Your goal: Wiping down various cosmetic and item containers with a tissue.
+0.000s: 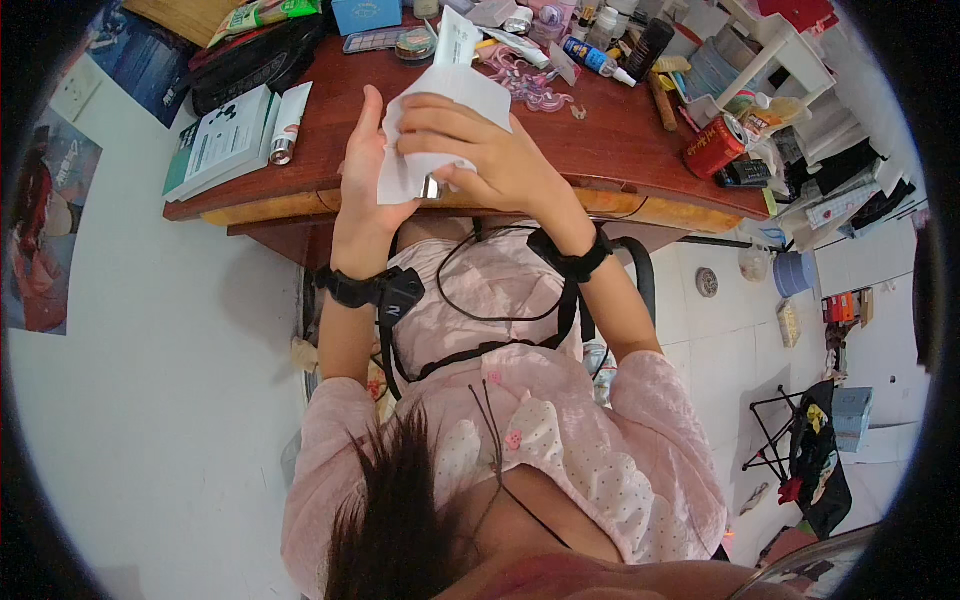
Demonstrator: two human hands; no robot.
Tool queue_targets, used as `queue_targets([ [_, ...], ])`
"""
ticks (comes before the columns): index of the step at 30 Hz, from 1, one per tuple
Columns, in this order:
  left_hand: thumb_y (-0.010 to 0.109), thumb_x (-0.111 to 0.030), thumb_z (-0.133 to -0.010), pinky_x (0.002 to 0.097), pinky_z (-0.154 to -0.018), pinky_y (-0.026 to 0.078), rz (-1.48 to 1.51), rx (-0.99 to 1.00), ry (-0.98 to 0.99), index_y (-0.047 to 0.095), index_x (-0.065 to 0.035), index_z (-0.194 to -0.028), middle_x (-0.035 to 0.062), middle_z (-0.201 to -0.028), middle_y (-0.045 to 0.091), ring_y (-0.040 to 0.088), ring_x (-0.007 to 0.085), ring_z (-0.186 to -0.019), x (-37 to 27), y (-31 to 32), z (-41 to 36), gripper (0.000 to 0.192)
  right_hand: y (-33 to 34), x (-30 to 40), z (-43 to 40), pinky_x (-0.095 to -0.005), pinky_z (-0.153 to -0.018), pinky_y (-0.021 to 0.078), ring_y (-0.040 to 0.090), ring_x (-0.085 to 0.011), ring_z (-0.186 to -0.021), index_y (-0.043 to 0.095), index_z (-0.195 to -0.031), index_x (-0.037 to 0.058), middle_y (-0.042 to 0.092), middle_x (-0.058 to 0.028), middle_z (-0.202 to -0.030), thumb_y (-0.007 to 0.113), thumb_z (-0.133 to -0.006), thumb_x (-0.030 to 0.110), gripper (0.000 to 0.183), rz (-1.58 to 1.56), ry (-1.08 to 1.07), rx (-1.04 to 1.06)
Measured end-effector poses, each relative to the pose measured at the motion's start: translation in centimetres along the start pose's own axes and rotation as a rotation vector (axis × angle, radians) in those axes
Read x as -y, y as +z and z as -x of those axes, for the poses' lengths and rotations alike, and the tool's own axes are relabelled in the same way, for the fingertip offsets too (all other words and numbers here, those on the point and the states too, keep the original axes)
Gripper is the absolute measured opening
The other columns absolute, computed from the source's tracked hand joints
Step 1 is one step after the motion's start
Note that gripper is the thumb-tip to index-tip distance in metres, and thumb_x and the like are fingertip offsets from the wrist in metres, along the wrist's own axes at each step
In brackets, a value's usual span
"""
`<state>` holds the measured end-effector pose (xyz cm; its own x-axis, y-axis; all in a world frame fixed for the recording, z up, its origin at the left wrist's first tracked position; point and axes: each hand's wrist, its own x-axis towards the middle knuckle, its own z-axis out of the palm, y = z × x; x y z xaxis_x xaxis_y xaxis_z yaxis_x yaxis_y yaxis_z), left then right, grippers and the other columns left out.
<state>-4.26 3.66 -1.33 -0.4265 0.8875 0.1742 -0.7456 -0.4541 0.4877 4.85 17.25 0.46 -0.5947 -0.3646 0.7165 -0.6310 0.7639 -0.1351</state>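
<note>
A white squeeze tube [457,43] with a silver cap [430,187] is held over the desk's front edge. Around its middle lies a crumpled white tissue [472,86]. My left hand [366,169] supports the tube and tissue from below and the left side, thumb raised and apart; its fingers are mostly hidden behind the tissue. From above, my right hand [480,150] presses the tissue against the tube, with the fingers bent across it and the thumb near the cap. Both wrists wear black straps with small devices.
The red-brown wooden desk [330,127] bears a white-and-green box [225,142] and another silver-capped tube [291,124] at left. Cosmetics and a blue bottle [592,56] crowd the back. A red can [715,146] stands near the right edge. A black cable [495,319] loops over my lap.
</note>
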Motion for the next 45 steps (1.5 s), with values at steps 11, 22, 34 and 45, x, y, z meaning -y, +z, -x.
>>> queue_targets([
  [11,0.028,-0.036,-0.096,0.0239,-0.043,0.039,-0.105,0.128,-0.100,0.046,-0.0061,-0.117,0.0088,-0.103,0.054,0.045,0.0167,-0.069,1.3,0.3,-0.5,0.040,-1.3,-3.5,-0.8,-0.0377,-0.098,0.0341,0.044,-0.0311,-0.117,0.057,-0.108,0.0076,0.051,-0.0114,-0.120,0.042,-0.089,0.021,0.028,0.166,0.129,-0.230],
  [22,0.047,-0.015,-0.090,0.0246,-0.055,0.043,-0.242,-0.060,0.103,0.042,-0.0008,-0.128,0.0117,-0.112,0.054,0.055,0.0181,-0.088,0.5,-0.3,-0.4,0.041,-1.5,-3.4,0.3,-0.0372,-0.097,0.0373,0.045,-0.0307,-0.119,0.054,-0.119,0.0174,0.045,-0.0126,-0.131,0.044,-0.092,0.029,0.031,0.160,0.264,-0.204],
  [34,0.028,-0.041,-0.097,0.0289,-0.095,0.039,-0.735,0.023,0.405,0.023,-0.0042,-0.139,0.0118,-0.123,0.050,0.051,0.0159,-0.107,0.9,2.0,2.1,0.057,0.6,3.1,-1.0,-0.0405,-0.102,0.0297,0.037,-0.0298,-0.125,0.050,-0.125,0.0145,0.046,-0.0044,-0.132,0.042,-0.092,0.033,0.039,-0.099,0.046,0.147],
  [45,0.040,-0.039,-0.093,0.0304,-0.087,0.046,0.622,0.329,-0.011,0.043,-0.0092,-0.126,0.0011,-0.112,0.057,0.057,0.0136,-0.097,0.0,-1.2,-0.4,0.044,1.3,0.2,-2.2,-0.0400,-0.104,0.0285,0.038,-0.0275,-0.125,0.054,-0.120,0.0165,0.050,-0.0050,-0.128,0.048,-0.088,0.029,0.035,-0.025,0.056,-0.056],
])
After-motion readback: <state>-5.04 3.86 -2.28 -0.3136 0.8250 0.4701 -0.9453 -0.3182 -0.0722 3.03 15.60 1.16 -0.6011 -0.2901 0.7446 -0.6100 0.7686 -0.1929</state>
